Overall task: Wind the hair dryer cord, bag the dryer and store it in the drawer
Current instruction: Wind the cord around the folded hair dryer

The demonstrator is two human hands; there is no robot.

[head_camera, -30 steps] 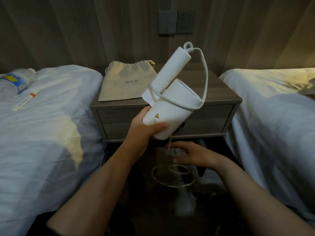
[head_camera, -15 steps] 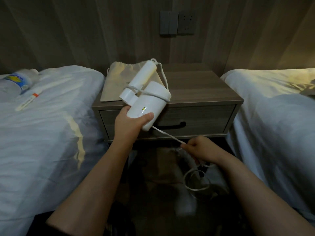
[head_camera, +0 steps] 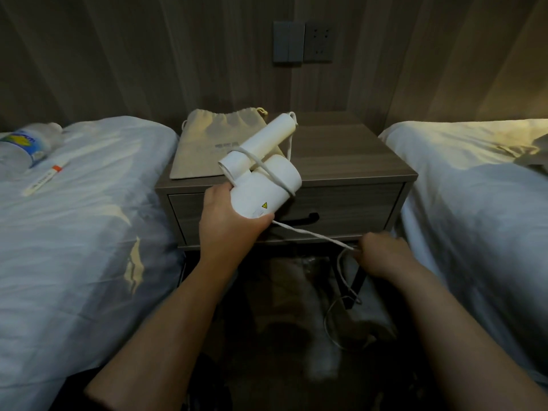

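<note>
roughly at the outer edges, two beds: left bed with a plastic bottle and a thin white stick lying on the sheet, right bed bare apart from a rumpled patch. between them, wooden nightstand, its drawer closed, dark handle partly hidden. flat on the top's left half, beige drawstring bag, empty-looking, mouth toward the wall. above it on the panelling, switch and socket.

held just in front of the nightstand edge, white hair dryer, handle folded and pointing up toward the bag. left hand wrapped firmly round the barrel's rear end. one turn of cord already over the barrel, then running taut down to the right hand, closed with fingers pinched on the cord. below that, slack loops trailing over the dark floor, plug not clearly made out.

likely trouble: the turn sliding off the smooth barrel if tension drops; the floor slack snagging on the nightstand leg or knotting; a loose winding making a bundle too bulky for the bag's mouth.
</note>
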